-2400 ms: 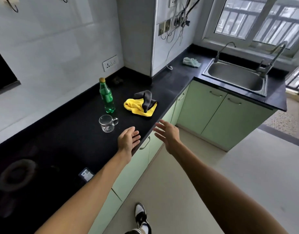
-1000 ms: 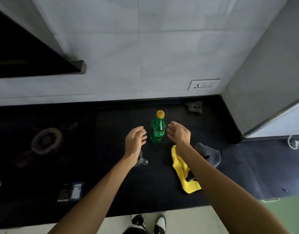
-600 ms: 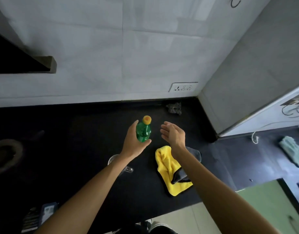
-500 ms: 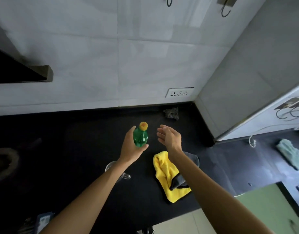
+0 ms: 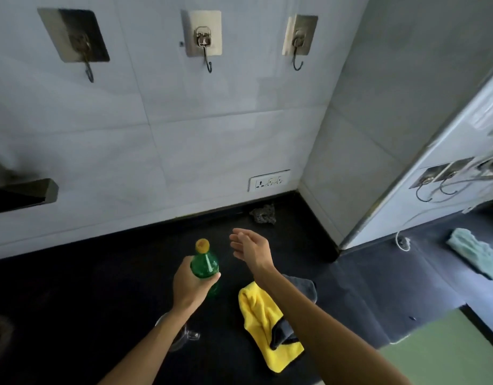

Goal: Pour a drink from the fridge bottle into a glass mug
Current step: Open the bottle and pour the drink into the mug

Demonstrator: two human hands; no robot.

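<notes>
1. Gripping the green bottle (image 5: 205, 263) round its upper body, the left hand (image 5: 189, 284) has fingers and thumb curled on the plastic. The bottle stands about upright over the black counter (image 5: 100, 301); whether its base touches the counter cannot be told.
2. Translucent green plastic with a yellow cap (image 5: 202, 245) still on its neck; the lower part is hidden behind the hand.
3. Just right of the bottle, the right hand (image 5: 250, 247) hovers apart from it, palm turned toward it, fingers straight and loose, holding nothing.
4. Nearer the viewer than the bottle, the glass mug (image 5: 193, 335) sits on the counter, mostly covered by the left forearm, handle pointing right.
5. Right of and nearer than the bottle lies a yellow cloth (image 5: 263, 323) with a grey cloth (image 5: 303, 287) against it, under the right forearm.
6. Left of the bottle the counter runs bare and dark; beyond it bare counter reaches the tiled wall (image 5: 184, 134).
7. Beyond and right of the bottle, a dark lump (image 5: 263, 213) lies in the corner below a wall socket (image 5: 269, 180), beside a grey pillar (image 5: 378, 134).
</notes>
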